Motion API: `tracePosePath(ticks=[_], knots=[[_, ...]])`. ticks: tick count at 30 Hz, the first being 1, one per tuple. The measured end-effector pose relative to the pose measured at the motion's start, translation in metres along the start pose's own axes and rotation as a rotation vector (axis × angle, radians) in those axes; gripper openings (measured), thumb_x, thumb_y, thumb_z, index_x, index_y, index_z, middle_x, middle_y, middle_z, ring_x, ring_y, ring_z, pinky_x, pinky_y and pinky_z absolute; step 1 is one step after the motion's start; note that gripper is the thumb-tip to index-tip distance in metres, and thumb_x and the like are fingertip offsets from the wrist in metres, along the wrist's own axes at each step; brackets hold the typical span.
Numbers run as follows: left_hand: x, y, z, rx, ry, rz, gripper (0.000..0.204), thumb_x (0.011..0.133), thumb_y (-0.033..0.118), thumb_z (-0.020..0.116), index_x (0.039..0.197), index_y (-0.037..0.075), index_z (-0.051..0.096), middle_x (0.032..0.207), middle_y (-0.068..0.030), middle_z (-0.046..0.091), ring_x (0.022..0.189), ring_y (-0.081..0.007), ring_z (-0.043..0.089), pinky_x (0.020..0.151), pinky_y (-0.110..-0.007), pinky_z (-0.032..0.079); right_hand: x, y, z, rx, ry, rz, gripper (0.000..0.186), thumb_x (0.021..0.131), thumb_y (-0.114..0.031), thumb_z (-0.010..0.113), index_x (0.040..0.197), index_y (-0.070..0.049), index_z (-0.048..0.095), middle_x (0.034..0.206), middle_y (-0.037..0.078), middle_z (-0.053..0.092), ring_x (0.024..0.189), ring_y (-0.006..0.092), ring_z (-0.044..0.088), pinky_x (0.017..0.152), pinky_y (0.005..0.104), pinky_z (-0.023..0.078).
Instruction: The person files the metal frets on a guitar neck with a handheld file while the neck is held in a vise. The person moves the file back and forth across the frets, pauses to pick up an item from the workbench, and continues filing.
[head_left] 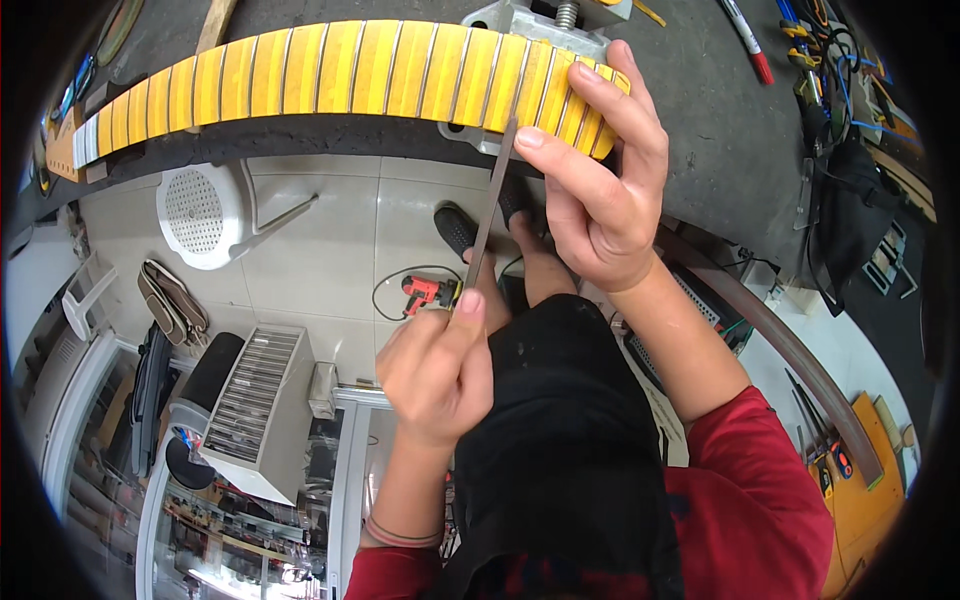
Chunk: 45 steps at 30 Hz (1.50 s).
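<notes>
A long guitar neck lies along the bench edge, with yellow tape between its metal frets and a metal vise under its right part. My left hand is closed on the handle of a long flat file, whose tip rests at the neck's near edge, toward the right end. My right hand grips that end of the neck, fingertips on the tape, one beside the file's tip.
A dark bench holds a marker, tools and a black bag. Below are a white stool, a red power drill with a looped cable, my feet, a white slatted unit and an orange board with tools.
</notes>
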<state>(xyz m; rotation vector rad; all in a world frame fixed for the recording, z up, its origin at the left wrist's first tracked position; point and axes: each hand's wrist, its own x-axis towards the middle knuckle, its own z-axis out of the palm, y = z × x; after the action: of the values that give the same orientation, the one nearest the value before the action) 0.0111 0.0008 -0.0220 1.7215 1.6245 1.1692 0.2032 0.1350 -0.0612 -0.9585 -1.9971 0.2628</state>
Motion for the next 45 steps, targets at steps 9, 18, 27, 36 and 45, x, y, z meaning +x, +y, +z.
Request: tracePosePath(ticks=[9,18,27,36,45], knots=[[0.01,-0.001,0.005,0.107,-0.006,0.058,0.045,0.084,-0.012,0.074,0.126,0.004,0.077,0.069,-0.0062,0.054,0.054,-0.0197,0.048,0.051,-0.033,0.041,0.002,0.001,0.0,-0.001,0.005,-0.011,0.059,0.07,0.003,0.073,0.122,-0.024,0.08,0.145,0.015,0.06,0.137,0.0431,0.056,0.124,0.0634,0.039],[0.055,0.003,0.018,-0.084,0.015,-0.021,0.045,0.083,-0.016,0.074,0.125,0.0,0.077,0.068,-0.0075,0.056,0.053,-0.0199,0.05,0.049,-0.031,0.041,0.007,-0.011,0.0,-0.009,-0.028,0.02,0.054,0.08,0.015,0.066,0.122,-0.017,0.078,0.148,0.022,0.056,0.142,0.049,0.052,0.125,0.0629,0.037],[-0.042,-0.012,-0.028,-0.283,-0.025,-0.115,0.04,0.099,-0.008,0.064,0.138,-0.008,0.059,0.077,-0.0086,0.061,0.06,-0.0118,0.055,0.051,-0.025,0.043,0.003,-0.006,-0.002,0.02,-0.068,0.026,0.05,0.083,0.013,0.069,0.122,-0.018,0.078,0.148,0.021,0.055,0.145,0.048,0.05,0.125,0.0618,0.036],[-0.007,-0.011,-0.02,-0.644,-0.118,-0.31,0.047,0.107,0.001,0.06,0.151,-0.006,0.045,0.09,-0.0161,0.067,0.058,-0.0132,0.059,0.05,-0.024,0.048,0.0,0.0,0.001,0.003,0.0,-0.001,0.059,0.071,0.003,0.074,0.122,-0.026,0.08,0.146,0.014,0.059,0.14,0.0432,0.054,0.125,0.0619,0.038],[0.011,-0.005,-0.007,-0.437,-0.143,-0.356,0.037,0.1,-0.007,0.067,0.137,-0.008,0.065,0.1,-0.0128,0.073,0.071,-0.0111,0.066,0.063,-0.025,0.051,0.004,-0.007,-0.005,0.048,-0.085,0.032,0.055,0.079,0.014,0.065,0.122,-0.019,0.077,0.147,0.022,0.055,0.144,0.0488,0.05,0.125,0.0644,0.035]])
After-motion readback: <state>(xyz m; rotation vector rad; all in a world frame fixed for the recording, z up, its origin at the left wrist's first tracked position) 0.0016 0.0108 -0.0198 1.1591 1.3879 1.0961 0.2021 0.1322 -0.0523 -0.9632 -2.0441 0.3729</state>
